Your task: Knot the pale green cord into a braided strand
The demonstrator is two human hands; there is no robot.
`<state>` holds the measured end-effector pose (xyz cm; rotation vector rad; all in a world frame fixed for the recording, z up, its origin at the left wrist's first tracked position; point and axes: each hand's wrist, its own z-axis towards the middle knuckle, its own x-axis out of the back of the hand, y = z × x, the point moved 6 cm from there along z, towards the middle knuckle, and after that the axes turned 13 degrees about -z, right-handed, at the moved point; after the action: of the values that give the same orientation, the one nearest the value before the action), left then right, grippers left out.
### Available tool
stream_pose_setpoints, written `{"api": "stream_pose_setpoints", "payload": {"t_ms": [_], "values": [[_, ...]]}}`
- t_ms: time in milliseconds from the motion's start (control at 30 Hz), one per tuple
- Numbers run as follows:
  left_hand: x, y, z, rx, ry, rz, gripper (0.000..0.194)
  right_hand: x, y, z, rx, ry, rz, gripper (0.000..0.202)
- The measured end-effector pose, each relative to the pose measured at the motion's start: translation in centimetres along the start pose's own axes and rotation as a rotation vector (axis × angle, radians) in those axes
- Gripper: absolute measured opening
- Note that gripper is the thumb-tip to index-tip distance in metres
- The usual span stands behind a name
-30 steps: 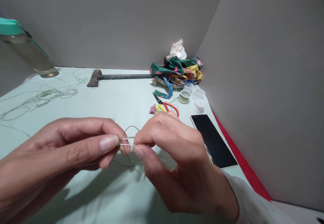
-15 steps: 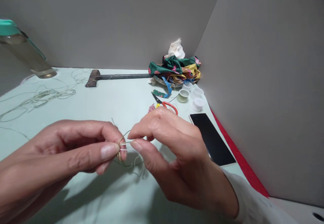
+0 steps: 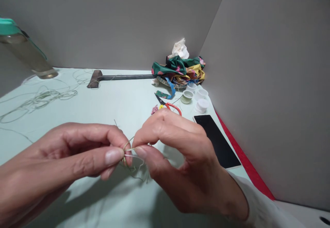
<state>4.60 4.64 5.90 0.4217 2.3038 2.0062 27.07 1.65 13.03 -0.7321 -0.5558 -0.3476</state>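
Note:
Thin green and white cord (image 3: 134, 156) runs between my two hands at the middle of the view, above the table. My left hand (image 3: 85, 152) pinches a small knotted part of it between thumb and index finger, which partly hide it. Close by on the right, my right hand (image 3: 177, 155) has thumb and index fingertip together on a strand coming out of that knot. A small green loop stands up between the fingertips, and several loose ends dangle below. The far ends are hard to follow.
Tangled cord (image 3: 46, 97) lies at left near a bottle (image 3: 31, 54). Behind are a hammer (image 3: 95, 79) and bunched patterned cloth (image 3: 177, 66). Scissors (image 3: 172, 107), small spools (image 3: 201, 105) and a phone (image 3: 218, 140) lie at right. Grey panels (image 3: 116, 21) enclose the table.
My right thumb and index finger have closed on the strand near the knot. Both hands have shifted slightly right and down; the white strand now bows toward the right thumb.

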Motion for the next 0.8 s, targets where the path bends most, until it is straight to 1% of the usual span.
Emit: {"api": "stream_pose_setpoints", "payload": {"t_ms": [33, 100, 200, 233, 300, 333, 367, 433, 533, 633, 700, 800], "values": [[-0.1, 0.1, 0.1, 0.013, -0.004, 0.004, 0.024, 0.0, 0.0, 0.0, 0.000, -0.001, 0.001, 0.024], [-1.2, 0.3, 0.2, 0.051, -0.076, -0.017, 0.030, 0.0, 0.0, 0.0, -0.001, -0.008, 0.003, 0.023], [-3.8, 0.9, 0.4, 0.086, -0.244, -0.111, 0.038, -0.1, -0.1, 0.0, 0.000, -0.010, 0.007, 0.022], [-4.6, 1.2, 0.4, 0.083, -0.276, -0.146, 0.039, -0.1, -0.1, 0.0, 0.004, -0.008, 0.008, 0.022], [-5.5, 1.8, 0.6, 0.067, -0.285, -0.205, 0.037, 0.0, -0.2, 0.0, 0.013, 0.002, 0.005, 0.022], [-5.7, 2.0, 0.7, 0.060, -0.276, -0.226, 0.035, 0.0, -0.3, 0.0, 0.019, 0.007, 0.000, 0.021], [-5.7, 2.1, 0.7, 0.055, -0.262, -0.239, 0.033, 0.1, -0.4, 0.0, 0.025, 0.013, -0.006, 0.021], [-4.9, 2.1, 0.7, 0.046, -0.226, -0.246, 0.029, 0.2, -0.5, 0.0, 0.035, 0.030, -0.024, 0.021], [-2.8, 1.5, 0.5, 0.050, -0.161, -0.192, 0.027, 0.2, -0.6, 0.0, 0.065, 0.043, -0.097, 0.026], [-1.0, 0.5, 0.1, 0.078, -0.106, -0.091, 0.035, 0.1, -1.0, 0.0, 0.152, 0.023, -0.201, 0.034], [-0.5, 0.2, 0.0, 0.077, -0.096, -0.047, 0.038, 0.1, -1.1, -0.1, 0.206, 0.016, -0.252, 0.037], [-0.5, 0.2, -0.2, 0.055, -0.094, -0.026, 0.038, 0.1, -1.1, 0.0, 0.251, 0.014, -0.304, 0.041]]}}
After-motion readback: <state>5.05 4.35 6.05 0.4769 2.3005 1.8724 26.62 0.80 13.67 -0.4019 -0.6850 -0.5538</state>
